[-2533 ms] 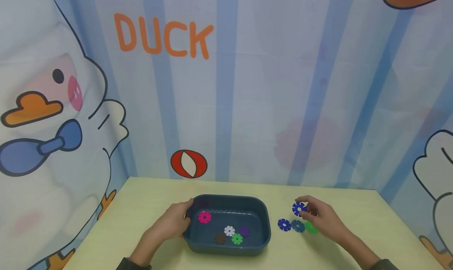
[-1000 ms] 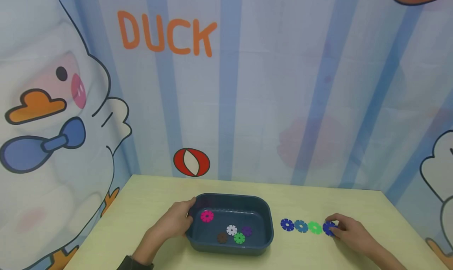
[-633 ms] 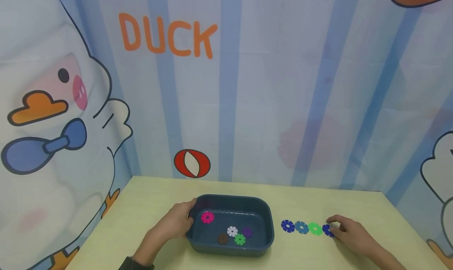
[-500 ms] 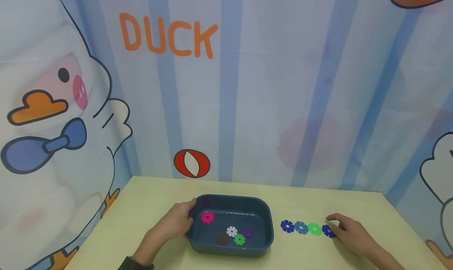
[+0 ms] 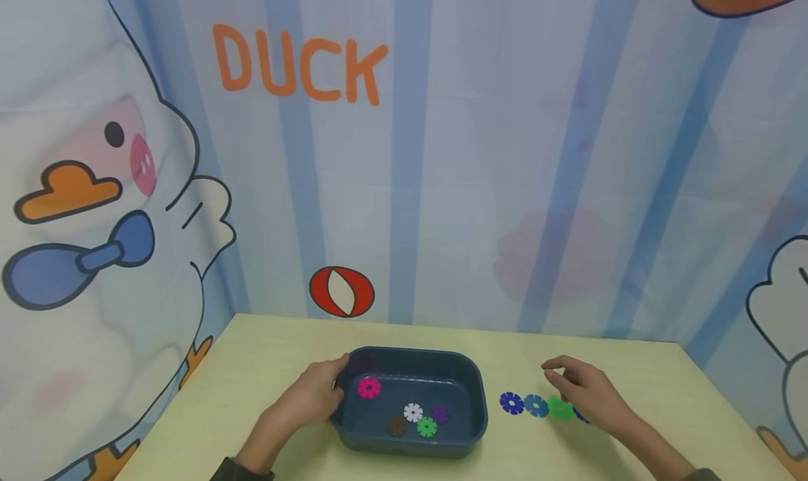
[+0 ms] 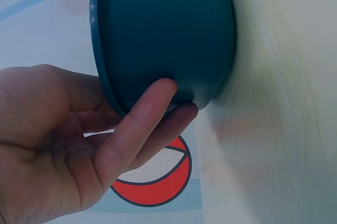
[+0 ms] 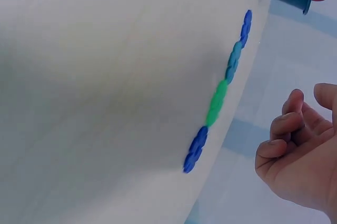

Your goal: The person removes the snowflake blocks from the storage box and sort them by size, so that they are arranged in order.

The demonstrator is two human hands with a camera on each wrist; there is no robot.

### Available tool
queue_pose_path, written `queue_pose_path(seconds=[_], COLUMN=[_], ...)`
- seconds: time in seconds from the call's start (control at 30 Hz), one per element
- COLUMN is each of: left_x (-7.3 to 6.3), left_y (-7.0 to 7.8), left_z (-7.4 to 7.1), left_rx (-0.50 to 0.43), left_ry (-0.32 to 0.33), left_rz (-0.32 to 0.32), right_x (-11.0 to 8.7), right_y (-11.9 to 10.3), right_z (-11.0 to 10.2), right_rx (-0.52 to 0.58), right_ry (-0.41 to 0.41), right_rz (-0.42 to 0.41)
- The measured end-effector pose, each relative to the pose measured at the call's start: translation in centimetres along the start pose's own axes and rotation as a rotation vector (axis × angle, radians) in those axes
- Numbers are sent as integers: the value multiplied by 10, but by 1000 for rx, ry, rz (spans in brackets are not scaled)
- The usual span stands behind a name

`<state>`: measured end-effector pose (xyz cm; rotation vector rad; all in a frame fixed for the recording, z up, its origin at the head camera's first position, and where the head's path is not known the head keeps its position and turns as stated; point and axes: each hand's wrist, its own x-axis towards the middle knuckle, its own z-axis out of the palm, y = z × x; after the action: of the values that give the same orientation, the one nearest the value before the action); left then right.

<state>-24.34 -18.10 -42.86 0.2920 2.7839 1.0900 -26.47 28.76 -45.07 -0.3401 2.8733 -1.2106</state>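
From my station I see the striped backdrop [image 5: 461,151], printed with a white duck [image 5: 88,355] and the orange word DUCK, standing behind the pale yellow table [image 5: 271,341]. On the table sits the dark blue tray [image 5: 410,447], upright. My left hand [image 5: 309,397] grips the tray at its left end, fingers pressed along the outer wall. My right hand [image 5: 590,397] hangs above the row of discs, fingers loosely curled, thumb apart from them, holding nothing. The row lies on the table to the right of the tray, edge to edge: a dark blue disc [image 5: 507,404] nearest the tray, a lighter blue disc [image 5: 532,406], a green disc [image 5: 558,408] and a second dark blue disc [image 7: 196,150], which my hand mostly covers in the head view. Inside the tray, I count a pink disc [image 5: 363,388] toward the left, then a white disc [image 5: 409,412], brown disc [image 5: 393,426], purple disc [image 5: 440,415] and another green disc [image 5: 423,427] grouped near the front.
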Motion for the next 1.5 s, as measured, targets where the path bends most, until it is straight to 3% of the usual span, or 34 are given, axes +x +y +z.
queue_pose_path(seconds=[0.5,0.73,0.97,1.5], left_x=[0,1,2,2], left_y=[0,-2,-2,0], left_z=[0,-1,0,-1], left_rx=[3,1,-5,11], left_ry=[2,2,-7,-13], left_rz=[-3,-5,14,-3], right_x=[20,32,36,46], right_y=[-41,-62,-78,-110], right_z=[15,32,48,91], right_rx=[28,31,62,103], right_ry=[-19,-38,-51,-153], right_rz=[-155,-164,-224,-297])
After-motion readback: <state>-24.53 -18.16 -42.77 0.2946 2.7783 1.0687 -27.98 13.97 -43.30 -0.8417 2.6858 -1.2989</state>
